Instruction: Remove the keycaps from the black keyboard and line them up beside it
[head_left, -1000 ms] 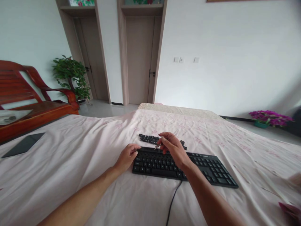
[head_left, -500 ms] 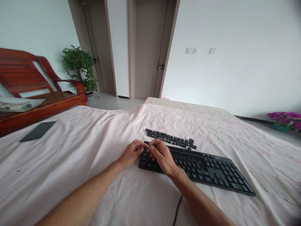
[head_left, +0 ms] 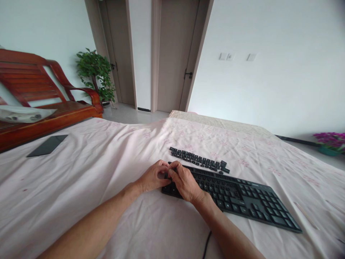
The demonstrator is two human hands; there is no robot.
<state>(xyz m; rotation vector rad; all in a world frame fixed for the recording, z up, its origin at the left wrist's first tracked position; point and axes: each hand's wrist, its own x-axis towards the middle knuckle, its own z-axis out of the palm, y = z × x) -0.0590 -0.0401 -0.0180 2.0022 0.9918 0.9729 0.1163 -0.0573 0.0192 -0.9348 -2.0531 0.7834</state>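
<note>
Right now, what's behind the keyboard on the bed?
Behind the keyboard lies a row of loose black keycaps on the pink sheet. Both hands cover the keyboard's left end, so the keys there cannot be seen.

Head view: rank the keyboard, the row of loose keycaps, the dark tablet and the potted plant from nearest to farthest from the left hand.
From the left hand:
1. Keyboard, touching, its left end under the fingers.
2. Loose keycaps, just beyond on the sheet.
3. Dark tablet, far left on the sheet.
4. Potted plant, by the doors.

left hand (head_left: pixel 153 178) + right hand (head_left: pixel 185 183) | on keyboard (head_left: pixel 242 199) left end | loose keycaps (head_left: pixel 199 161) behind
</note>
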